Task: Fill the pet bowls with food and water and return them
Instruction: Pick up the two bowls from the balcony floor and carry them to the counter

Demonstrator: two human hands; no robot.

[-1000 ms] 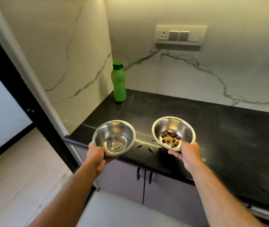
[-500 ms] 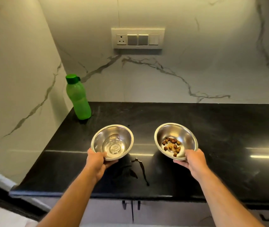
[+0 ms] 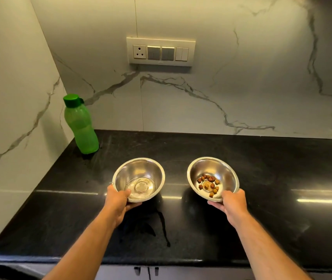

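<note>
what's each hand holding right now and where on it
The left hand grips the near rim of the steel bowl without kibble. The right hand grips the near rim of the steel bowl with kibble.

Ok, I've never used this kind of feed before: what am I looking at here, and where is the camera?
There is no machine: a person wears one camera on the head, looking down at their own arms. The left hand grips a steel bowl that seems to hold a little water. The right hand grips a second bowl with a few brown kibble pieces. Below is a black countertop; a capped green bottle stands in its left corner.
</note>
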